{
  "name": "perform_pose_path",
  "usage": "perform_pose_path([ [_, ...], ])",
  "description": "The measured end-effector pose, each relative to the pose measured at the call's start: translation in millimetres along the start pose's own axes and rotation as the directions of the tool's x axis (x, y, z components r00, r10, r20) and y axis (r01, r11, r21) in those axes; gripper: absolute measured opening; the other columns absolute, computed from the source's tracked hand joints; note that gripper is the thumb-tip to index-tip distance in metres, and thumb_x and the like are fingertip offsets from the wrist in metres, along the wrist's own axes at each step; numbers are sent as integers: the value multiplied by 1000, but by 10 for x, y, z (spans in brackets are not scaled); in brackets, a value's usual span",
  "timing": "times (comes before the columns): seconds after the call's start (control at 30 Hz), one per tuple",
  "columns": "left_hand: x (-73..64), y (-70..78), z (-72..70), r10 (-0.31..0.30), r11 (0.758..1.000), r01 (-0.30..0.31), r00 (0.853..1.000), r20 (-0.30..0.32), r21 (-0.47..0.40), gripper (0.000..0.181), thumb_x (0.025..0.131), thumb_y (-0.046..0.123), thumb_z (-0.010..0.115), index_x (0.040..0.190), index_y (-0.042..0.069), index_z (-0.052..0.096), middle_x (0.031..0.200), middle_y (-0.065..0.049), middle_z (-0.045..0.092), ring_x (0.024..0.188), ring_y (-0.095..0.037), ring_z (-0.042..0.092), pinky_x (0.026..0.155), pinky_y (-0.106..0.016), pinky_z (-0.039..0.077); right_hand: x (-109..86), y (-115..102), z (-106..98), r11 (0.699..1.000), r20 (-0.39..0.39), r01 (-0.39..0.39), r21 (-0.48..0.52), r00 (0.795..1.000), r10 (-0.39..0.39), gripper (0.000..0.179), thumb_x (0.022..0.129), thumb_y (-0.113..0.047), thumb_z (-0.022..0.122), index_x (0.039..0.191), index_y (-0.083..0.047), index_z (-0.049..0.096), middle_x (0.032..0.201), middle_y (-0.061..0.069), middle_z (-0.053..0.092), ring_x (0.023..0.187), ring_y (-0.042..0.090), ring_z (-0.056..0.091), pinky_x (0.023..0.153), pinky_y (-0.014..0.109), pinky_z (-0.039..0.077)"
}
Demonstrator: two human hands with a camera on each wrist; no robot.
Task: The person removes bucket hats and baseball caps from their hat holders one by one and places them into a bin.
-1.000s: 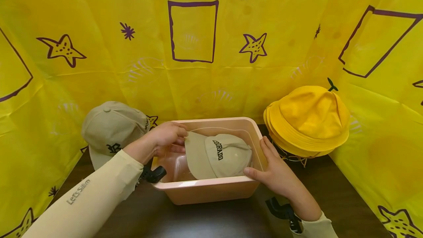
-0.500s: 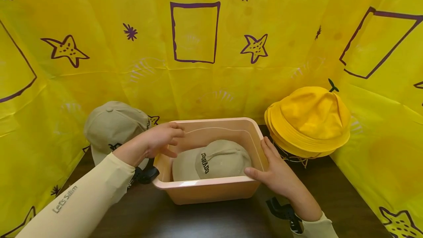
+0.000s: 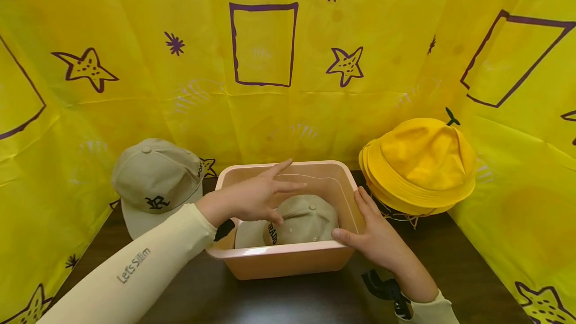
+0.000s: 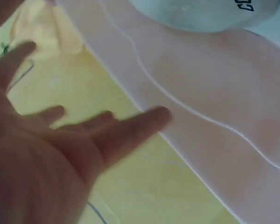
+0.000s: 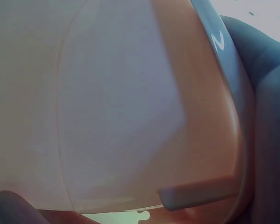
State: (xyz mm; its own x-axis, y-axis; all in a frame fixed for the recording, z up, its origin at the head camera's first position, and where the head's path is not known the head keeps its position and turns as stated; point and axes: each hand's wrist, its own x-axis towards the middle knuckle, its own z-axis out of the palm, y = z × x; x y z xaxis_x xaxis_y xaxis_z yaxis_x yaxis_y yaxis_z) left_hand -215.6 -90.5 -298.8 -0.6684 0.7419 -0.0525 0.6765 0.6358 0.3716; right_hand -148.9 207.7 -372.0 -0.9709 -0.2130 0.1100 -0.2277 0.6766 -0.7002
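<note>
A beige cap point(image 3: 308, 221) with dark lettering lies inside a pink plastic basin point(image 3: 288, 256), its brim toward the left end. My left hand point(image 3: 249, 199) hovers over the basin with fingers spread, covering part of the cap's brim and lettering from above. In the left wrist view, the same hand point(image 4: 51, 149) holds nothing, and the cap's edge point(image 4: 200, 16) shows beyond it. At the basin's near right corner, my right hand point(image 3: 378, 236) grips the rim, thumb on the front edge and fingers along the right side.
Another beige cap point(image 3: 157, 179) with a dark monogram sits left of the basin. Yellow bucket hats point(image 3: 423, 164), stacked and topped with a green sprout, stand at the right. Yellow printed sheets point(image 3: 265, 124) enclose the dark table point(image 3: 288, 299) at the back and sides.
My left hand let go of the cap's brim, drew back left, then moved right over the basin. The cap dropped lower and turned slightly inside it. The right hand stayed in place.
</note>
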Motion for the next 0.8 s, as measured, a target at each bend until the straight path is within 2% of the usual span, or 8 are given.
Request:
perform_pose_path([
  [0.1,149,12,69,96,991,-100,994,46,94,82,80,24,87,151,31,46,166,-6,-4,146,-29,19,104,-36,40,2,-8,-6,1000,3,-3,-3,1000,3,108,85,-54,74,157,1,17,165,14,6,143,46,19,108,66,23],
  [0.17,236,20,121,126,982,-139,986,106,128,81,80,24,87,150,32,46,166,-4,-4,148,-28,14,109,-38,35,1,-13,-9,1000,5,-5,-4,1000,5,107,85,-53,74,158,1,17,165,14,5,143,46,19,107,67,23],
  [0.23,315,25,183,130,976,-159,974,185,151,83,80,25,86,151,34,45,166,-2,-3,149,-29,11,113,-42,28,0,-13,-9,1000,8,-5,-3,1000,5,107,85,-54,74,158,1,16,165,14,5,143,46,19,107,67,24],
  [0.33,410,34,291,95,973,-153,947,308,173,84,79,26,86,151,37,44,166,0,0,149,-33,9,115,-46,22,-3,-8,-5,1000,12,-4,-5,1000,4,107,85,-54,73,158,1,16,165,14,4,143,46,19,106,68,25],
  [0.43,496,30,413,82,959,-178,919,387,221,80,81,29,85,150,38,45,166,0,6,148,-34,13,116,-45,20,-5,0,3,1000,9,-1,-5,1000,1,106,86,-52,74,157,1,17,165,15,5,143,46,20,106,67,25],
  [0.5,545,29,487,80,946,-200,908,412,256,76,82,32,84,149,38,47,166,0,9,147,-34,16,115,-44,23,-7,4,6,1000,4,1,-5,1000,-1,105,86,-50,75,157,2,17,165,15,5,143,46,20,106,66,25],
  [0.6,597,33,575,79,922,-230,900,429,313,71,86,34,81,148,40,48,165,1,12,145,-37,21,114,-46,26,-7,6,8,1000,1,3,-7,1000,-3,106,85,-51,75,157,1,17,165,15,6,143,46,20,106,66,25],
  [0.8,649,54,691,19,897,-206,901,433,391,65,89,35,76,146,48,46,165,6,12,145,-38,21,113,-51,26,1,9,6,1000,2,6,-3,1000,-6,107,85,-55,73,158,0,17,165,14,5,143,45,19,107,67,25],
])
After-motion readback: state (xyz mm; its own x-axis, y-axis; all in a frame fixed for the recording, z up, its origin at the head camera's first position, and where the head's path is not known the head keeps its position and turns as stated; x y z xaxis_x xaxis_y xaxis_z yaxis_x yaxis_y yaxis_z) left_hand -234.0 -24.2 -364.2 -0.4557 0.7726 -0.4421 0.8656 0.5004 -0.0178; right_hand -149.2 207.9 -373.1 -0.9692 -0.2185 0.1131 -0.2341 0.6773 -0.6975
